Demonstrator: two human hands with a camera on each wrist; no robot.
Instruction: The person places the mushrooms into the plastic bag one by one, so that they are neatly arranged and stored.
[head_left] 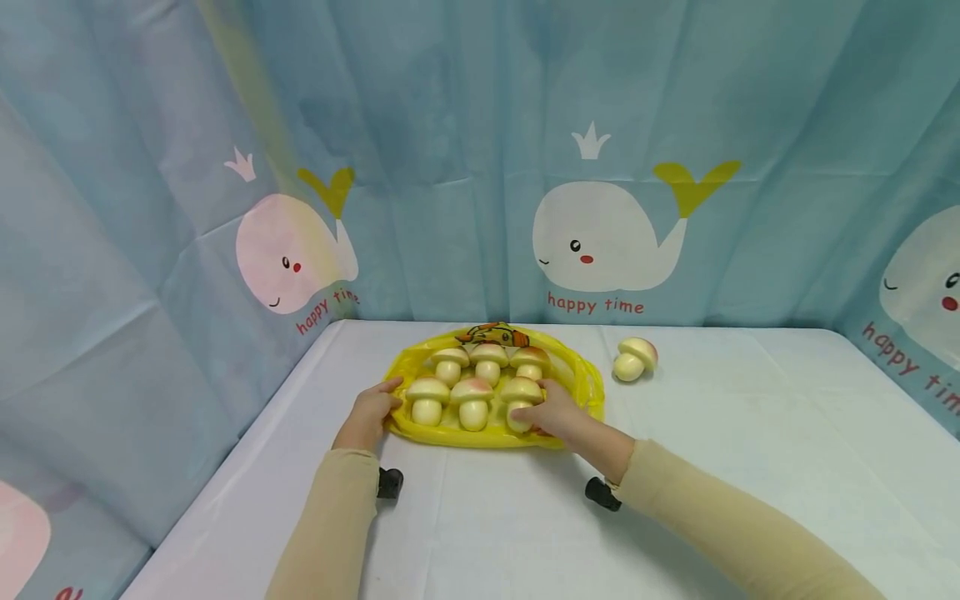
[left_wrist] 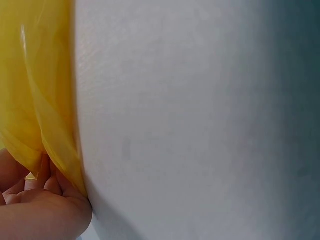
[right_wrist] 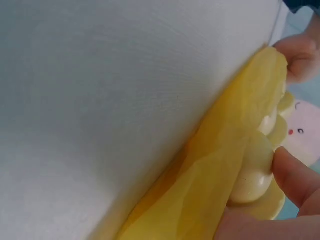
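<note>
A yellow plastic bag (head_left: 465,440) lies spread open on the table, holding several toy mushrooms in two rows, with pale stems and cream caps tinged pink. At the bag's left edge, my left hand (head_left: 367,417) pinches the plastic; the left wrist view shows the yellow film (left_wrist: 42,65) bunched at the fingers. My right hand (head_left: 562,412) reaches over the bag's right side and holds the front-right toy mushroom (head_left: 521,389) between thumb and fingers. The right wrist view shows the thumb against its round pale stem (right_wrist: 256,167), with the bag's front wall partly covering it.
One more toy mushroom (head_left: 635,358) lies tilted on the white table (head_left: 750,433), to the right of the bag. A blue curtain (head_left: 465,242) with whale prints hangs behind and along the left side. A printed orange-and-black figure (head_left: 495,335) marks the bag's far edge.
</note>
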